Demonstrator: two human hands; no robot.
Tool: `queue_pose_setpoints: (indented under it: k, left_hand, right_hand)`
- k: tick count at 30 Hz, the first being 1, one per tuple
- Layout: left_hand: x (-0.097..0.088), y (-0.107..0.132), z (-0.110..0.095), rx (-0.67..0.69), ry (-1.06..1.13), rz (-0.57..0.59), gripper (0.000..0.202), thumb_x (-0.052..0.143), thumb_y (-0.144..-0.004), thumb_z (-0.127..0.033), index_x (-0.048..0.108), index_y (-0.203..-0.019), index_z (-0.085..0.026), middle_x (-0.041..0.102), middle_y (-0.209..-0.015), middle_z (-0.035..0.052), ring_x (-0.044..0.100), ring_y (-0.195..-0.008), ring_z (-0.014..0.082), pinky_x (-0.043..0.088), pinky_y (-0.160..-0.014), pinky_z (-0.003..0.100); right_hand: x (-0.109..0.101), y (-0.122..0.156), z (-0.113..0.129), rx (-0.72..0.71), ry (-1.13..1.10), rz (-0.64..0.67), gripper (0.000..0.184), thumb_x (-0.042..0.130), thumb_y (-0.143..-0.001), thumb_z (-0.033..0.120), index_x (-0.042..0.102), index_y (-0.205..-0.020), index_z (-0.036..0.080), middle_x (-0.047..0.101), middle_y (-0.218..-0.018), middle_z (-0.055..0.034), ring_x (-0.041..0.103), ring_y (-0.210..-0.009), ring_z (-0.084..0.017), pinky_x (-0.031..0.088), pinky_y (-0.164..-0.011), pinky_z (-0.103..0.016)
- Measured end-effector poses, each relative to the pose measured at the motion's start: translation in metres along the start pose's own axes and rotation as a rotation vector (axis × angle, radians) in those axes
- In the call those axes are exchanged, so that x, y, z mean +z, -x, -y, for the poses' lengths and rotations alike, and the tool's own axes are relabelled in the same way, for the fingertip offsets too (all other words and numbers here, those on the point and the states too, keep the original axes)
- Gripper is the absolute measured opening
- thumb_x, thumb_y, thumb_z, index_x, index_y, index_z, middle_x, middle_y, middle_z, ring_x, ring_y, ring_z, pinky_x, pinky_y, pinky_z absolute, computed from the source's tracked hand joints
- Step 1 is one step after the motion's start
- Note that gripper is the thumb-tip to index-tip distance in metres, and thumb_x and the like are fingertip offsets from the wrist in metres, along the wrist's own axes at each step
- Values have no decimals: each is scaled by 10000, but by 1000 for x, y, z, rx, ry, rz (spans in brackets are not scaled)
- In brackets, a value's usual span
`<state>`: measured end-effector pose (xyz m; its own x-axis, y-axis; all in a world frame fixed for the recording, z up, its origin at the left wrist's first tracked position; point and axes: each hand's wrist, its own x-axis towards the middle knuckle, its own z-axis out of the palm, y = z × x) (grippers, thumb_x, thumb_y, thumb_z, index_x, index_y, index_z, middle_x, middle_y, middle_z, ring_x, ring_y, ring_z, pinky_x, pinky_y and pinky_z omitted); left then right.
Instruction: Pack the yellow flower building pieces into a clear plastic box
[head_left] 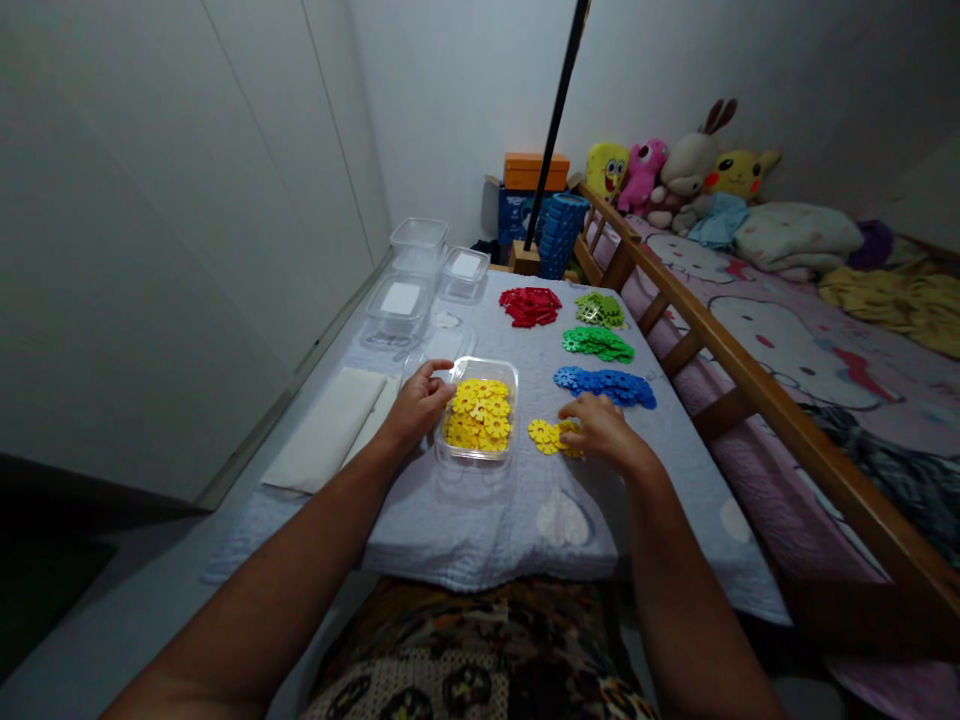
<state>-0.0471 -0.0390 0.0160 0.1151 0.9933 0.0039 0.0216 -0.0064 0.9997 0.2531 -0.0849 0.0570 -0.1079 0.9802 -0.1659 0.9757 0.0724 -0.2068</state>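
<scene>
A clear plastic container (514, 400) stands on the table with a heap of yellow flower-shaped plastic discs (480, 410) inside. My left hand (420, 405) grips its left wall, fingers at the rim and thumb towards the discs. To the right of the container, a few loose yellow discs (544, 435) lie on the cloth. My right hand (600, 430) is over the right end of these, with its fingers bent around them; the fingertips are partly hidden. Just beyond that hand lies a row of blue discs (607, 386).
Green discs (598, 344), light green discs (598, 309) and red pieces (530, 306) lie farther back. Clear containers (397, 305) stand at the back left, a clear lid (442, 345) before them. Folded cloth (326, 430) lies left. A wooden bed rail (720, 345) borders the right side.
</scene>
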Motion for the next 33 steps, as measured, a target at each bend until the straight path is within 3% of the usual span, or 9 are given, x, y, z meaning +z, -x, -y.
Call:
queue_pose_setpoints:
  k: [6, 11, 14, 18, 25, 33]
  left_hand:
    - [0, 1, -2, -4, 8, -16, 448, 712, -753, -326, 596, -1167, -200, 387, -599, -107, 349, -493, 84, 248, -490, 197]
    - [0, 0, 2, -1, 0, -6, 448, 693, -784, -342, 580, -1193, -199, 400, -622, -103, 368, -510, 84, 268, -498, 189]
    - [-1, 0, 3, 1, -2, 2, 439, 683, -794, -338, 573, -1195, -198, 389, -618, -107, 351, -504, 81, 263, -492, 189]
    - [-2, -1, 3, -1, -8, 12, 438, 682, -794, -336, 568, -1192, -195, 361, -599, -116, 313, -485, 79, 244, -477, 191]
    - [-1, -2, 6, 8, -5, 2, 428, 667, -806, -323, 575, -1203, -193, 371, -609, -111, 321, -493, 76, 245, -476, 189]
    - [-2, -4, 10, 1, 11, 17, 451, 685, -803, -332, 572, -1218, -197, 365, -606, -116, 320, -483, 75, 237, -476, 189]
  right_hand:
    - [10, -1, -2, -32, -28, -23, 239, 719, -792, 170, 754, -1027, 198, 693, -1102, -119, 570, -1045, -275, 405, -870, -350]
    - [-9, -5, -5, -85, -350, 77, 60, 613, -800, 145, 657, -792, 184, 673, -784, -20, 572, -726, -163, 390, -668, -269]
    - [-20, -11, 7, -164, -547, -6, 29, 631, -793, 201, 645, -768, 194, 655, -731, 10, 567, -679, -149, 398, -638, -258]
    - [-20, -28, 40, -227, -679, -177, 29, 630, -822, 204, 658, -815, 200, 673, -760, 10, 597, -712, -150, 431, -684, -264]
    - [-3, -54, 80, -224, -375, -301, 100, 660, -854, 123, 705, -851, 212, 725, -836, -22, 606, -823, -188, 424, -790, -304]
    - [12, -61, 70, -190, -235, -414, 139, 648, -877, 136, 744, -946, 211, 733, -1018, -99, 611, -1013, -262, 447, -933, -386]
